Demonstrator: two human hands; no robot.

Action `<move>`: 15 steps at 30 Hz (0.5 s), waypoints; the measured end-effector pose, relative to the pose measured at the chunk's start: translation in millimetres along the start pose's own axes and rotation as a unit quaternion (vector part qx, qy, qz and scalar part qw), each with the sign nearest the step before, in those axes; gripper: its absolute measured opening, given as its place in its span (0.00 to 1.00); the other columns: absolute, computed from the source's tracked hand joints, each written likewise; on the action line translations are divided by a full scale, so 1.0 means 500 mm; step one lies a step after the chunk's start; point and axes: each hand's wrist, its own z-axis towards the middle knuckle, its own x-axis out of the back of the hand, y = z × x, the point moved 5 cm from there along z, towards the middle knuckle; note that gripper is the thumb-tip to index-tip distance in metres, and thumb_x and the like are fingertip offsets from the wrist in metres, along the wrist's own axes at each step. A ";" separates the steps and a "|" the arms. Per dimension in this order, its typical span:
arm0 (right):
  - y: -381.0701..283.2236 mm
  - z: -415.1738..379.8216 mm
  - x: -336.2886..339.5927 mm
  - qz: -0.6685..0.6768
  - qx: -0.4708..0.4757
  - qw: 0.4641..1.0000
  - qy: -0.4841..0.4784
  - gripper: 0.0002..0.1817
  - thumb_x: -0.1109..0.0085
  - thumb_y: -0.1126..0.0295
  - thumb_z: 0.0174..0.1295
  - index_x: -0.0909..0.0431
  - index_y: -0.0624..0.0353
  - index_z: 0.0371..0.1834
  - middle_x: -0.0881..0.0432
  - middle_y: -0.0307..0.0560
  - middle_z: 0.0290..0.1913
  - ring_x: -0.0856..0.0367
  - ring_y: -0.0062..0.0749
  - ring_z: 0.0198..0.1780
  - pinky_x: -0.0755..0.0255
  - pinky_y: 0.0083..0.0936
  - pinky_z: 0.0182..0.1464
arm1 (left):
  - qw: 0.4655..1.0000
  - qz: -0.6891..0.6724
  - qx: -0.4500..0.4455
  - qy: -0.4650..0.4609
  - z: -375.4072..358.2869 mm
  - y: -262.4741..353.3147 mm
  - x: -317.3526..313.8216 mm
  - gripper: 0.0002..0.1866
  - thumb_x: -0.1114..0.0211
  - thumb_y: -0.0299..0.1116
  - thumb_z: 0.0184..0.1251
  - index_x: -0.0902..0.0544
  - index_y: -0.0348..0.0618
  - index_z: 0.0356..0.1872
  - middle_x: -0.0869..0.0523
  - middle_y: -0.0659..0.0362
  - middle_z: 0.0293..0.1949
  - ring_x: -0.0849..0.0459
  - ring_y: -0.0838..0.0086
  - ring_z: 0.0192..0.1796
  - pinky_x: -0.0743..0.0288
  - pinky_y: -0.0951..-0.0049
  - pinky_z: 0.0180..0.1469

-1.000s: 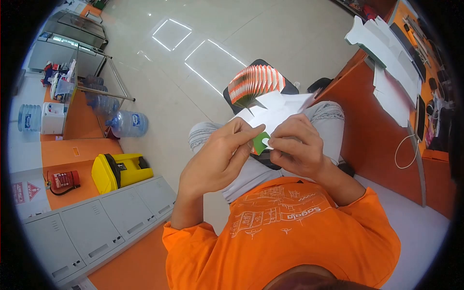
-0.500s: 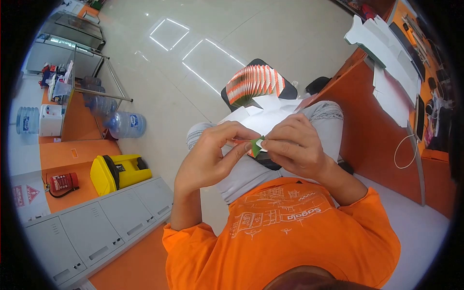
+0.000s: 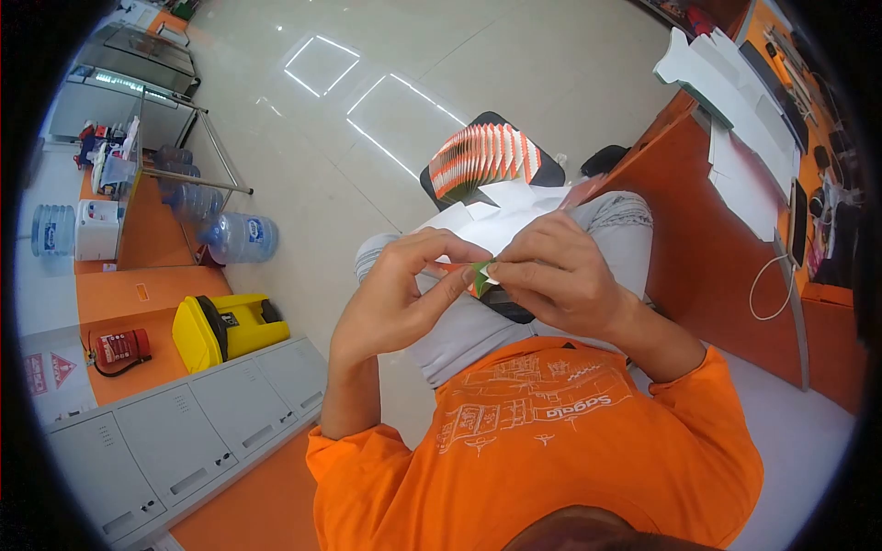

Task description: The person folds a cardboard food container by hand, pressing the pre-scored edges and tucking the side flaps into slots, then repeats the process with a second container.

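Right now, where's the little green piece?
In the head view, the green piece is mid-picture, pinched between the left hand and right hand, below white sheets.

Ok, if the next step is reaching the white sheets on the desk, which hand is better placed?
Probably the right hand: it is nearer the white sheets, while the left hand would have to cross over. Both hands pinch the small green piece, so neither looks free.

The left hand [image 3: 390, 294] and right hand [image 3: 562, 275] cover most of the green piece [image 3: 480, 279], so its full shape cannot be told. The striped stack [image 3: 487, 158] and white sheets [image 3: 501, 220] hide much of the black base [image 3: 551, 173], its kind unclear. The view's dark rim cuts off the bench [image 3: 735, 266]; clutter [image 3: 834, 207] there is indistinct. The red sign's [image 3: 62, 365] print is unreadable.
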 end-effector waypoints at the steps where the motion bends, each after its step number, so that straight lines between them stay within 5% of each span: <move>1: 0.001 0.005 0.003 0.001 0.001 1.000 0.000 0.12 0.27 0.77 0.54 0.14 0.56 0.41 0.16 0.37 0.38 0.18 0.33 0.41 0.30 0.31 0.44 | 1.000 -0.014 -0.004 -0.002 -0.001 -0.002 0.002 0.10 0.33 0.26 0.70 0.11 0.37 0.48 0.09 0.52 0.43 0.12 0.65 0.48 0.20 0.67 0.51; 5: 0.002 0.013 0.004 0.024 -0.010 0.999 -0.025 0.11 0.27 0.77 0.53 0.15 0.56 0.40 0.18 0.37 0.37 0.20 0.33 0.39 0.31 0.31 0.41 | 0.997 -0.070 -0.001 -0.023 -0.005 -0.003 0.008 0.12 0.29 0.21 0.66 0.11 0.36 0.51 0.11 0.55 0.43 0.15 0.72 0.48 0.24 0.71 0.53; 15: -0.002 0.023 -0.005 -0.001 -0.003 0.998 -0.057 0.09 0.27 0.76 0.53 0.16 0.56 0.36 0.20 0.36 0.36 0.21 0.32 0.38 0.31 0.31 0.40 | 0.992 -0.124 0.007 -0.001 -0.004 -0.005 0.008 0.18 0.27 0.16 0.63 0.14 0.32 0.54 0.12 0.55 0.44 0.15 0.73 0.49 0.22 0.73 0.56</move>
